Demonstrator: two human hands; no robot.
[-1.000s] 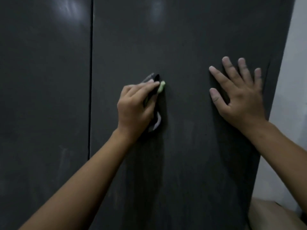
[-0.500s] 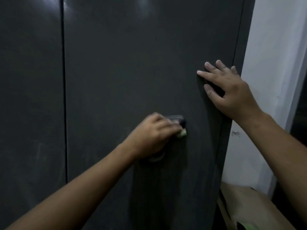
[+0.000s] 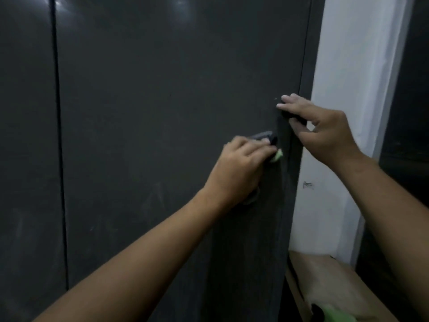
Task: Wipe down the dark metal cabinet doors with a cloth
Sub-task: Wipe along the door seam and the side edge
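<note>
The cloth point(image 3: 333, 137) is bunched against the right door point(image 3: 162, 135) of the cabinet, close to the door's outer edge and about halfway up the picture. It is dark grey, with a pale green corner point(image 3: 347, 156) poking out past the fingertips. Most of it is hidden under the left hand point(image 3: 241, 168), whose fingers are curled over the wad and press it to the metal. A loop of fabric seems to hang out below the palm, though the dim light makes that hard to be sure of. The forearm runs up from the lower left and covers part of the door's lower half.

Just above and to the right, the right hand point(image 3: 325, 133) holds nothing. Its fingers are stretched out nearly straight, with the tips touching the door beside its edge and the thumb spread underneath. The two hands are near each other but apart.

The door shows faint pale smears point(image 3: 153, 196) lower down and blurred reflections near the top. A thin vertical gap point(image 3: 59, 135) parts it from the left door point(image 3: 25, 135), which is equally dark.

Beside the cabinet on the right stands a white wall point(image 3: 336, 77) with a small dark mark point(image 3: 308, 185). Beyond the wall is a dark, unlit strip point(image 3: 413, 112). At the foot of the wall lies brown cardboard point(image 3: 336, 282), and a bright green thing point(image 3: 336, 315) peeks in at the bottom edge.
</note>
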